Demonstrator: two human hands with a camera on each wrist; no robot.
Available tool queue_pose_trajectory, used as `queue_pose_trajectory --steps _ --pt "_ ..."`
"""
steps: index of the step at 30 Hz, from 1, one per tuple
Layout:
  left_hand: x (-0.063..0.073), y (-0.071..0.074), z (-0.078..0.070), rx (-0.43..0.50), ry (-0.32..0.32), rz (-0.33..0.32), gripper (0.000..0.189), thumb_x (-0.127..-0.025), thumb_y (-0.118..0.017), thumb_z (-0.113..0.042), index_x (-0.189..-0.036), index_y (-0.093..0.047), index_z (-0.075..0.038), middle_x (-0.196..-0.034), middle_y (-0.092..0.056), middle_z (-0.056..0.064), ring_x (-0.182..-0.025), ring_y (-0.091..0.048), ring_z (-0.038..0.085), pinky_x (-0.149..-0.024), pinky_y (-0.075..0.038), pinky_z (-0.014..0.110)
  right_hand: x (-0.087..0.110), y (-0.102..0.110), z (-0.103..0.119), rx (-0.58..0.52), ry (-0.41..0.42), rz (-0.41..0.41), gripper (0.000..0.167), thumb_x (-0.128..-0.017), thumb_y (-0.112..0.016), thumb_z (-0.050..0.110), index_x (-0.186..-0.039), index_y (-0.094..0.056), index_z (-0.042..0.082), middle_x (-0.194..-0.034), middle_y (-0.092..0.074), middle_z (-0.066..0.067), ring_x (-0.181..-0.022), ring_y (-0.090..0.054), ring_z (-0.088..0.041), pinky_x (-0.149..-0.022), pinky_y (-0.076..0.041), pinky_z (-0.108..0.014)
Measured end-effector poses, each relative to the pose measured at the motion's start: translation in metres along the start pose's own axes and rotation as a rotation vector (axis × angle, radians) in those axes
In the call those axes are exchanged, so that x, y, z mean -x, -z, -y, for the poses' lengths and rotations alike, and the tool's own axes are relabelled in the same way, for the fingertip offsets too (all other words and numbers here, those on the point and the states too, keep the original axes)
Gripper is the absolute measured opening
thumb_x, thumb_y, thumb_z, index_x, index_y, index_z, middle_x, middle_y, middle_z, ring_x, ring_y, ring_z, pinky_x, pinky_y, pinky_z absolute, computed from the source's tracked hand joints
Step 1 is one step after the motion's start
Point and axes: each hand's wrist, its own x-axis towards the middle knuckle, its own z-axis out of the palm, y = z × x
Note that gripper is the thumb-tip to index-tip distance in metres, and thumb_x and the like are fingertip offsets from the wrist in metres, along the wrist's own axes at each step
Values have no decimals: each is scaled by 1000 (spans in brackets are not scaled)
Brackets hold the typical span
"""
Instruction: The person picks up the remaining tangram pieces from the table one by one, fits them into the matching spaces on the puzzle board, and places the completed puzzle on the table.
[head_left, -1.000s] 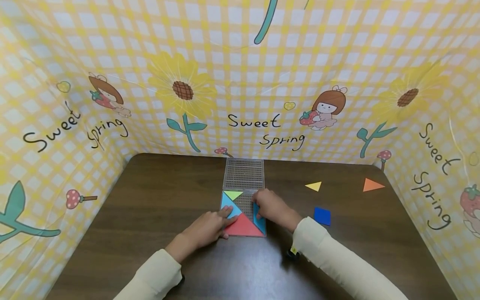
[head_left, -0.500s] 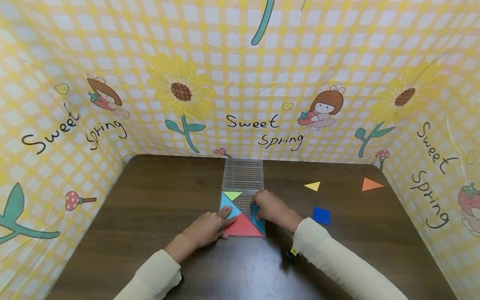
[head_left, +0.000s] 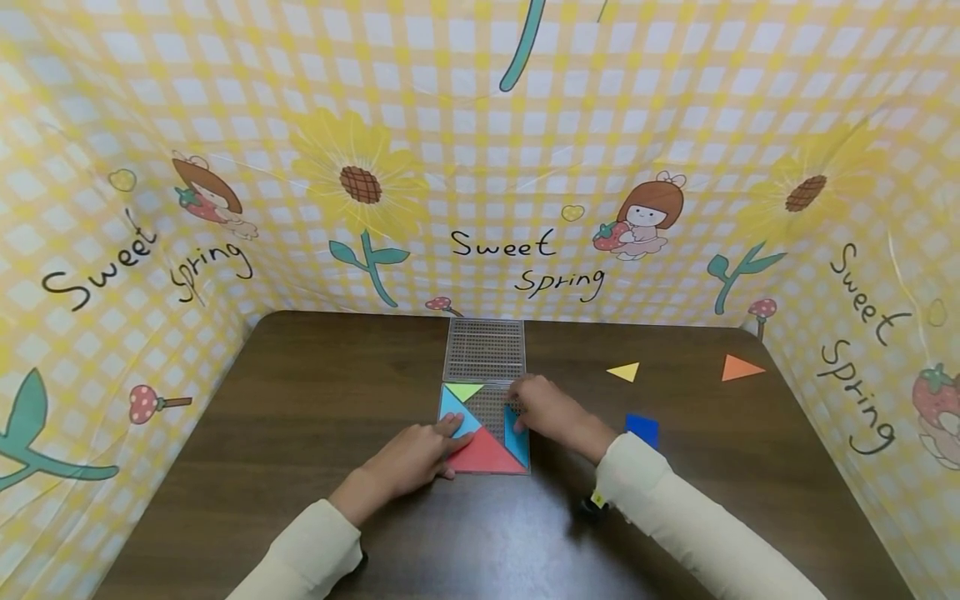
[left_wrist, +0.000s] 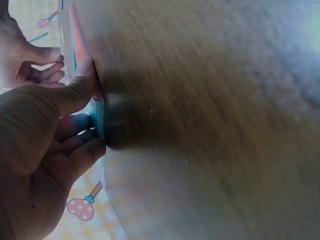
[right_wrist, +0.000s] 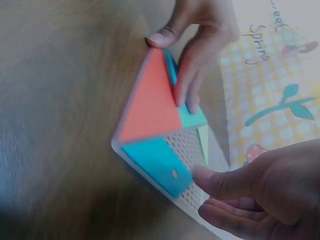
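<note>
A hinged plastic case (head_left: 486, 350) lies unfolded on the table, its near half bearing flat tangram pieces. My left hand (head_left: 408, 458) rests on that half, fingers over the light blue triangle (head_left: 454, 402) and red triangle (head_left: 491, 457), thumb at the near edge. A green triangle (head_left: 463, 391) sits at the upper left corner. Along the right side lies a blue parallelogram (head_left: 515, 439). My right hand (head_left: 551, 408) hovers by its upper end, fingers loosely bent. In the right wrist view, the thumb (right_wrist: 212, 180) is beside the parallelogram (right_wrist: 157, 165), with nothing held between thumb and fingers.
To the right on the wooden table (head_left: 337, 367) lie a yellow triangle (head_left: 625, 372), an orange triangle (head_left: 741, 367) and a dark blue square (head_left: 642, 429), partly covered by the right sleeve. A patterned cloth (head_left: 495, 167) stands behind and at both sides.
My right hand has lifted off the blue parallelogram and shifted slightly right and up, showing more of the piece. The left hand stays in place. The right sleeve now covers part of the dark blue square.
</note>
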Motion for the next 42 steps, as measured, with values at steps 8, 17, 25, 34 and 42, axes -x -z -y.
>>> queue_pose_trajectory --steps 8,17,25,34,42 --pt "0 -2 1 8 -1 1 56 -94 -74 -32 -144 -59 -11 -154 -49 23 -138 -54 36 -97 -58 45 18 30 -19 14 -38 -68 37 -86 -82 5 -120 -70 -3 -109 -68 -15 -101 -66 -26 -85 -59 -40" --pt "2 -3 2 10 2 -6 57 -93 -75 -33 -144 -60 -11 -153 -49 24 -137 -55 36 -96 -58 44 45 51 -64 60 -70 -62 38 -84 -84 8 -117 -70 -4 -103 -67 -13 -91 -63 -23 -80 -57 -40" --pt "2 -3 1 6 0 -1 57 -94 -73 -34 -145 -59 -12 -154 -48 22 -139 -53 35 -97 -58 45 76 56 -108 81 -163 -9 46 -79 -88 11 -116 -69 -7 -113 -70 -22 -104 -68 -38 -89 -58 -49" --pt "2 -4 2 -3 -13 -10 58 -94 -74 -34 -144 -60 -11 -153 -49 24 -139 -54 35 -98 -57 45 104 54 -133 137 -165 -10 52 -71 -94 17 -111 -71 -8 -106 -69 -19 -98 -67 -35 -88 -58 -50" --pt "2 -4 2 5 -14 -19 58 -93 -74 -34 -144 -60 -10 -152 -50 24 -138 -54 35 -97 -58 44 112 42 -137 173 -126 -84 46 -73 -92 13 -110 -74 -6 -105 -68 -16 -97 -68 -34 -86 -59 -51"
